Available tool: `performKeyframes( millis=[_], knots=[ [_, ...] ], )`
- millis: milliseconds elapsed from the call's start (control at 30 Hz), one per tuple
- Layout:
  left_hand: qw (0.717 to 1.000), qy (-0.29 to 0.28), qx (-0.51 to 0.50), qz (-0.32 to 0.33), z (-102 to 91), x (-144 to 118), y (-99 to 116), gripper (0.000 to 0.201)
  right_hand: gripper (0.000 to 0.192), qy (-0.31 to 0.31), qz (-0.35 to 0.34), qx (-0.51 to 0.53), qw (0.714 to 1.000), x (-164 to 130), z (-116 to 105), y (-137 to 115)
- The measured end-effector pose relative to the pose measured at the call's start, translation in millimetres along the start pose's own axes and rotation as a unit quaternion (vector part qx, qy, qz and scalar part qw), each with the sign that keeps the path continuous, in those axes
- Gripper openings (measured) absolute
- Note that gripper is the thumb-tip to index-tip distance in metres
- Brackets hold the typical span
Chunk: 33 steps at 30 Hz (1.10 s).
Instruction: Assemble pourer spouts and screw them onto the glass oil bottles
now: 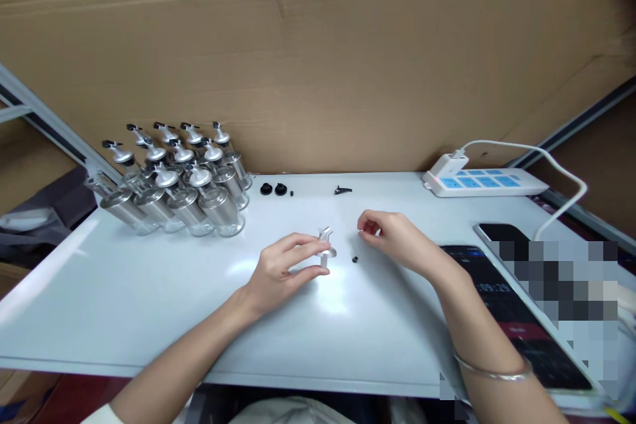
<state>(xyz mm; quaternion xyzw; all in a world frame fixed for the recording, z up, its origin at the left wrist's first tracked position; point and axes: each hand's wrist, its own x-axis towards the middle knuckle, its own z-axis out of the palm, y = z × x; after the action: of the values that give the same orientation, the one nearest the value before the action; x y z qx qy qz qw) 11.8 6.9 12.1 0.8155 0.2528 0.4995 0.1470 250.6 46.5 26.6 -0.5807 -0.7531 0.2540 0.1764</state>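
My left hand (285, 268) holds a small silver pourer spout (325, 246) upright between thumb and fingers, just above the white table (149, 291). My right hand (395, 235) hovers to its right with fingertips pinched together; whether a tiny part sits between them cannot be told. A small black ring (355, 259) lies on the table between the two hands. Two black round caps (273, 189) and a thin black clip (342, 190) lie farther back.
Several glass bottles with silver pourer tops (183, 185) stand grouped at the back left. A white and blue power strip (477, 182) with a white cable sits back right. A dark tablet (507, 305) and a phone (501, 233) lie on the right. A cardboard wall (318, 59) stands behind.
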Motion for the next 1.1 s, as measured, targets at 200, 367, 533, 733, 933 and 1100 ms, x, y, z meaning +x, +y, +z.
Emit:
performKeyframes(
  millis=[200, 367, 533, 733, 933, 1100],
  knots=[
    [1.0, -0.007, 0.0, 0.008, 0.2, -2, 0, 0.026, 0.013, -0.038, -0.03, 0.011, 0.999, 6, 9, -12],
    [1.0, -0.012, -0.003, 0.025, 1.4, -3, 0, 0.03, 0.016, -0.007, -0.072, -0.047, 0.996, 47, 28, -34],
    [0.999, -0.03, -0.009, 0.028, 2.2, -6, -1, 0.032, 0.034, 0.009, -0.059, -0.077, 0.995, 102, 50, -49],
    [0.999, -0.025, -0.001, 0.045, 1.3, -4, -3, 0.031, 0.032, 0.007, -0.033, -0.088, 0.996, 128, 69, -65],
    [0.999, -0.028, 0.0, 0.043, 1.4, -5, -4, 0.034, 0.012, 0.008, -0.02, -0.074, 0.997, 132, 73, -71],
    [0.999, -0.024, 0.002, 0.042, 1.5, -6, -4, 0.033, 0.01, 0.016, -0.02, -0.031, 0.999, 115, 66, -60]
  ],
)
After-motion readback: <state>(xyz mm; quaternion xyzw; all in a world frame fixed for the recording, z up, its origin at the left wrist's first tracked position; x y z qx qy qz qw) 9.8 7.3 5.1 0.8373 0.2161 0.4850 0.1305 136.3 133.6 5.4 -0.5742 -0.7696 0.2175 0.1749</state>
